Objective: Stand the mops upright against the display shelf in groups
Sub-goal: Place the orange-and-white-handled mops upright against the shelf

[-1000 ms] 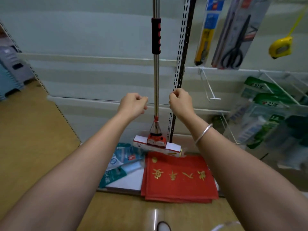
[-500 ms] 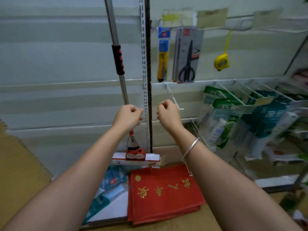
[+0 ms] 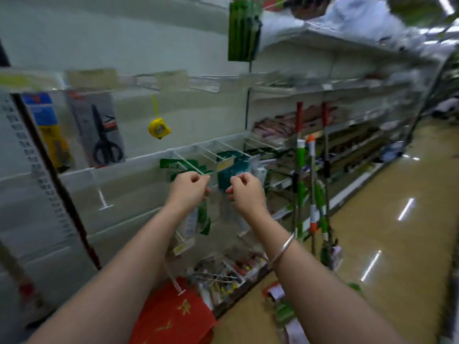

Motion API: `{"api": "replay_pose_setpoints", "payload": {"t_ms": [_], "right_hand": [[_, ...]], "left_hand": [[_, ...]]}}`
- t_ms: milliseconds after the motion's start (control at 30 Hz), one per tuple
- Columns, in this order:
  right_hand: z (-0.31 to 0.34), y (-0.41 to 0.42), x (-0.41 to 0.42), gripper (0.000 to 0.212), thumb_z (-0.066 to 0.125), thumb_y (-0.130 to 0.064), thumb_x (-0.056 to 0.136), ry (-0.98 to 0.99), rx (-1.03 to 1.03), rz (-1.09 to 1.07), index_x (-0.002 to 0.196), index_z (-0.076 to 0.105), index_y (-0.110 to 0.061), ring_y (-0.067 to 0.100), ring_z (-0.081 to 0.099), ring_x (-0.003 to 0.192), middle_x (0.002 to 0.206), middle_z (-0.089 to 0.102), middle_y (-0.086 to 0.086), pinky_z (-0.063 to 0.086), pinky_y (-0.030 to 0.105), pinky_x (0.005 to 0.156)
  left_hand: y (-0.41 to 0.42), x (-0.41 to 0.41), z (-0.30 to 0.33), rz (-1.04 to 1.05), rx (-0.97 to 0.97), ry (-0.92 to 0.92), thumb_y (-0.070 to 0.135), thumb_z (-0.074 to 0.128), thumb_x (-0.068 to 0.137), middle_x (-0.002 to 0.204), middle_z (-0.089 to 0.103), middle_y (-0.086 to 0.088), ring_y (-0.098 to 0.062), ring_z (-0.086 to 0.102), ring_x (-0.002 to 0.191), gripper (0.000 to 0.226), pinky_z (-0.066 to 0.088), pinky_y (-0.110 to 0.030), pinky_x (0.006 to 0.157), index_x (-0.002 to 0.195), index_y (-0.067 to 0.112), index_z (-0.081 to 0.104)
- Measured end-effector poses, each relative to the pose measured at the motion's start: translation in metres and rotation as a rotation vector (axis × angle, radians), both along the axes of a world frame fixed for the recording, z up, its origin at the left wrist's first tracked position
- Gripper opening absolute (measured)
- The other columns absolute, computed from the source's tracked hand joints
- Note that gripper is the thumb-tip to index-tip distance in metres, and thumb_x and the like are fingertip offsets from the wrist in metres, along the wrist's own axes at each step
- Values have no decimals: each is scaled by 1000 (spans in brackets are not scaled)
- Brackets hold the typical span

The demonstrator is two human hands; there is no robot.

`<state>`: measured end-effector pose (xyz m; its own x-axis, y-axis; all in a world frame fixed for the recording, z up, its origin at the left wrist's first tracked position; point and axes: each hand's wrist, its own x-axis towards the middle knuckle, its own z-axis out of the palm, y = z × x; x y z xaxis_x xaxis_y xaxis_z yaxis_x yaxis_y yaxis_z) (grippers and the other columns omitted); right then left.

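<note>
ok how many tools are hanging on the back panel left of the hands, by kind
scissors: 1
tape measure: 1
yellow-handled tool in a blue pack: 1, too blurred to name
total: 3

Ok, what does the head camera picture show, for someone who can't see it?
Two bare arms reach toward a shop shelf, left hand and right hand curled and empty. Green-handled mops stand against the shelf to the right; scissors and a tape measure hang left.
</note>
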<state>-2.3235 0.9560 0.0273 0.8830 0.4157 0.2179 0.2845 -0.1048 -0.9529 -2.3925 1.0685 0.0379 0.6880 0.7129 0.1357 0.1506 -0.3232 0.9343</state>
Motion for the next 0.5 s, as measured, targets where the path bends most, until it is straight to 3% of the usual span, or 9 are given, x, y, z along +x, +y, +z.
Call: {"api": "replay_pose_setpoints", "payload": {"t_ms": [100, 300, 400, 500], "right_hand": [[-3, -66, 41, 23, 47, -25, 87, 7, -11, -136, 65, 50, -19, 34, 61, 76, 69, 62, 6, 51, 47, 70], [-19, -182, 105, 24, 46, -28, 87, 8, -56, -301, 70, 55, -14, 33, 62, 75, 73, 63, 10, 52, 46, 69], [-32, -222, 136, 22, 46, -27, 87, 56, -46, -331, 70, 55, -17, 22, 59, 64, 66, 61, 1, 49, 40, 61], [-42, -242, 164, 22, 45, -28, 87, 88, -39, -345, 70, 54, -18, 15, 56, 59, 65, 61, -2, 45, 30, 52]], "left_hand": [[-52, 50, -6, -115, -4, 4, 23, 55, 91, 65, 66, -1, -15, 60, 56, 27, 43, -25, 52, 65, 15, 58], [-157, 134, -12, -300, -2, -8, 27, 53, 90, 70, 67, -2, -18, 60, 62, 28, 45, -26, 54, 65, 18, 59], [-190, 165, -19, -350, -51, 14, 26, 52, 93, 70, 66, 0, -15, 59, 62, 26, 40, -24, 48, 70, 17, 59], [-209, 193, -23, -378, -58, 34, 24, 52, 93, 73, 66, -3, -14, 59, 64, 23, 43, -24, 52, 74, 14, 61]]}}
